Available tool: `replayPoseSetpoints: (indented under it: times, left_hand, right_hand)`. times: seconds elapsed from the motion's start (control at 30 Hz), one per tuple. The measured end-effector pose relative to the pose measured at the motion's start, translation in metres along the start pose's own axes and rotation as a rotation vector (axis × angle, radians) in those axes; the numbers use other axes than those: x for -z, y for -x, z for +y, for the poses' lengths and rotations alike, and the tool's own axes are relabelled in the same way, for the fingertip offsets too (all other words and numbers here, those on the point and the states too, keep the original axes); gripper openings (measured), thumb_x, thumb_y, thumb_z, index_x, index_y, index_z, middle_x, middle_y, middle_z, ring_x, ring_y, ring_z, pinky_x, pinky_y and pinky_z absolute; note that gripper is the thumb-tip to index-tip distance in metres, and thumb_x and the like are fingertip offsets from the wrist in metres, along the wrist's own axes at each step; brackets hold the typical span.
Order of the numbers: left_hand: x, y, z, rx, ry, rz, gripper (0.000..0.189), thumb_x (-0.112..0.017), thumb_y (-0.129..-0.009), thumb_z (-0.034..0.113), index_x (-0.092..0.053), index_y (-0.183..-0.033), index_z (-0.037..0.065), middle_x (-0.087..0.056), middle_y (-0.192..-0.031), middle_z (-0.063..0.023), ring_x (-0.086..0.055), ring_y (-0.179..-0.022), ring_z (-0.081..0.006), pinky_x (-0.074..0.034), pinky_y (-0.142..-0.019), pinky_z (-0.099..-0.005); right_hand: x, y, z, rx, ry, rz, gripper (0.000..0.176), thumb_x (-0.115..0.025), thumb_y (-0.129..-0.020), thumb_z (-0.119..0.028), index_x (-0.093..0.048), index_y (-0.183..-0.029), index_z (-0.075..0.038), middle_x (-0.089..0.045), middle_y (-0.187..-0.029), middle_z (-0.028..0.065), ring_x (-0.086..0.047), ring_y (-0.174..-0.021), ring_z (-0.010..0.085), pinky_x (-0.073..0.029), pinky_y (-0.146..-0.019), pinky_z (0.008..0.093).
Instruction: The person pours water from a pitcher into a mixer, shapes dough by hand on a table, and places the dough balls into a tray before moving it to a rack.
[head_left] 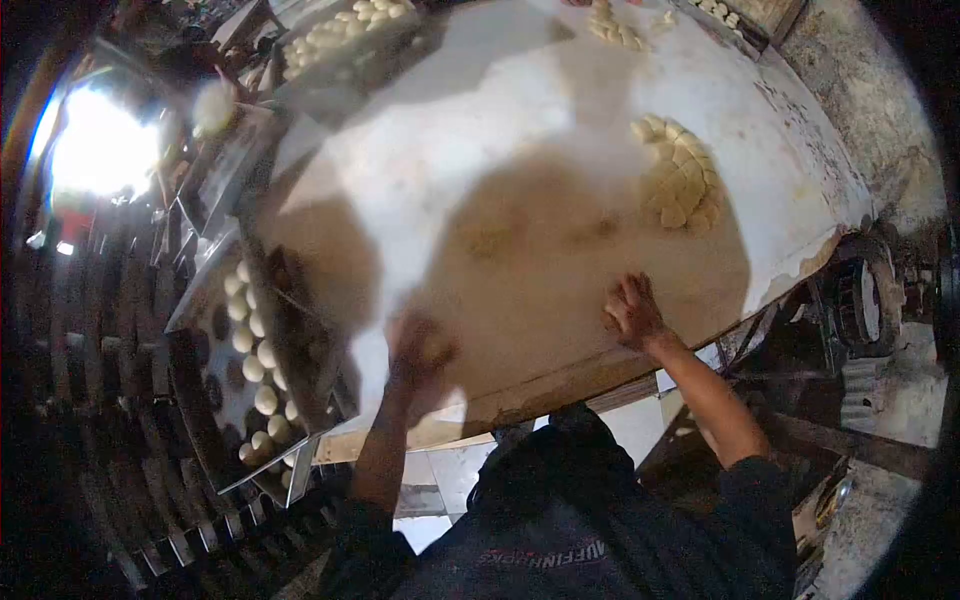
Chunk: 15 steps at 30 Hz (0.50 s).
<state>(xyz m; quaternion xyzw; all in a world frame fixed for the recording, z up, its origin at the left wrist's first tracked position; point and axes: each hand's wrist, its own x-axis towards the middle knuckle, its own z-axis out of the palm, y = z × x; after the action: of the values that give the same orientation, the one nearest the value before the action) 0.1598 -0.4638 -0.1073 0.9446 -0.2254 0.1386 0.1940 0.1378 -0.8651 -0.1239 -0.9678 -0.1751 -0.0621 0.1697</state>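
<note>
From where I sit, the worry starts at the left. The tray [203, 290] of balls [262, 352] stands just beside the table [480, 120], and the left hand [420, 352] is near it. I judge that a knock from that hand or its forearm could jolt the tray and set balls rolling. The hand is blurred. It lies at the table's front edge, and I cannot tell whether its fingers are apart or closed on something.

Further right, the right hand [632, 312] rests on the top, also close to the front edge. Its fingers are laid out and grip nothing that I can see. On a floured top, I think a slip could carry it over the edge.

The balls lie left of the left hand, near but not touching. The pile [682, 188] of dough pieces lies beyond the right hand and slightly to its right, well apart from it. It is near the table's right edge, where a careless sweep might push pieces off.
</note>
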Motion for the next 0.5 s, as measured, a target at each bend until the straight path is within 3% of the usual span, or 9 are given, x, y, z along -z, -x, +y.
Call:
replayPoseSetpoints:
  times: [0.1, 0.17, 0.2, 0.23, 0.27, 0.3, 0.37, 0.43, 0.5]
  left_hand:
    - [-0.033, -0.050, 0.048, 0.326, 0.412, 0.198, 0.039, -0.074, -0.065, 0.032, -0.058, -0.090, 0.007, -0.057, -0.096, -0.0145, -0.051, -0.091, -0.0353, -0.041, -0.084, -0.0479]
    - [-0.053, -0.036, 0.066, 0.308, 0.055, -0.157, 0.038, -0.071, -0.069, 0.028, -0.057, -0.096, 0.006, -0.057, -0.098, -0.0139, -0.052, -0.092, -0.0332, -0.043, -0.082, -0.0451]
    - [-0.047, -0.025, 0.083, 0.296, -0.009, -0.337, 0.035, -0.071, -0.070, 0.025, -0.057, -0.097, 0.006, -0.058, -0.099, -0.0131, -0.052, -0.093, -0.0327, -0.043, -0.083, -0.0459]
    - [-0.058, 0.015, 0.077, 0.008, -0.169, -0.227, 0.028, -0.062, -0.081, 0.020, -0.057, -0.104, 0.005, -0.058, -0.103, -0.0155, -0.055, -0.100, -0.0343, -0.039, -0.094, -0.0483]
    - [-0.038, 0.018, 0.088, -0.010, -0.164, -0.390, 0.021, -0.062, -0.079, 0.017, -0.059, -0.098, 0.007, -0.058, -0.103, -0.0143, -0.056, -0.098, -0.0323, -0.039, -0.094, -0.0503]
    - [-0.043, 0.044, 0.074, -0.069, -0.121, -0.317, 0.018, -0.061, -0.080, 0.017, -0.060, -0.095, 0.007, -0.059, -0.103, -0.0135, -0.055, -0.099, -0.0321, -0.039, -0.094, -0.0494]
    - [-0.042, 0.066, 0.029, -0.119, -0.149, -0.310, 0.013, -0.058, -0.083, 0.018, -0.061, -0.090, 0.007, -0.061, -0.099, -0.0109, -0.056, -0.101, -0.0296, -0.041, -0.087, -0.0462]
    - [-0.050, 0.035, 0.000, 0.189, -0.047, -0.016, 0.014, -0.061, -0.082, 0.015, -0.060, -0.093, 0.007, -0.062, -0.088, -0.0106, -0.058, -0.088, -0.0256, -0.044, -0.086, -0.0393]
    - [-0.045, -0.031, 0.002, 0.312, -0.077, -0.187, 0.013, -0.060, -0.084, 0.017, -0.060, -0.092, 0.007, -0.062, -0.086, -0.0105, -0.058, -0.084, -0.0246, -0.044, -0.082, -0.0361]
  right_hand:
    - [-0.011, -0.050, -0.006, -0.087, -0.163, 0.122, 0.041, -0.057, -0.077, -0.032, -0.056, -0.097, 0.004, -0.051, -0.100, 0.0277, -0.044, -0.105, 0.0449, -0.031, -0.096, 0.0540]
    - [-0.014, -0.053, -0.047, -0.181, -0.269, 0.050, 0.044, -0.058, -0.076, -0.033, -0.056, -0.099, 0.004, -0.053, -0.102, 0.0284, -0.045, -0.106, 0.0465, -0.031, -0.099, 0.0552]
    - [-0.041, -0.032, -0.051, -0.133, -0.254, 0.056, 0.044, -0.059, -0.075, -0.033, -0.056, -0.099, 0.004, -0.053, -0.102, 0.0286, -0.046, -0.105, 0.0461, -0.031, -0.100, 0.0550]
    - [-0.068, -0.013, -0.057, -0.089, -0.236, 0.069, 0.044, -0.061, -0.074, -0.032, -0.057, -0.099, 0.004, -0.054, -0.103, 0.0289, -0.048, -0.105, 0.0458, -0.031, -0.102, 0.0549]
    - [-0.059, 0.004, -0.053, 0.057, -0.246, 0.009, 0.042, -0.061, -0.076, -0.029, -0.057, -0.101, 0.004, -0.054, -0.103, 0.0289, -0.048, -0.106, 0.0457, -0.031, -0.103, 0.0540]
    - [-0.044, 0.017, -0.038, 0.204, -0.250, -0.052, 0.040, -0.062, -0.077, -0.026, -0.057, -0.102, 0.004, -0.055, -0.104, 0.0290, -0.048, -0.107, 0.0456, -0.030, -0.105, 0.0532]
    - [-0.020, 0.011, 0.007, 0.184, -0.233, -0.216, 0.039, -0.061, -0.078, -0.023, -0.057, -0.105, 0.005, -0.055, -0.106, 0.0284, -0.047, -0.110, 0.0451, -0.031, -0.105, 0.0520]
    - [-0.011, -0.021, 0.029, 0.162, -0.218, -0.392, 0.037, -0.060, -0.080, -0.020, -0.057, -0.107, 0.005, -0.054, -0.108, 0.0279, -0.046, -0.112, 0.0445, -0.032, -0.105, 0.0508]
    - [-0.015, -0.067, 0.020, -0.104, -0.214, -0.094, 0.034, -0.058, -0.082, -0.020, -0.057, -0.106, 0.004, -0.053, -0.113, 0.0266, -0.045, -0.114, 0.0439, -0.032, -0.105, 0.0501]
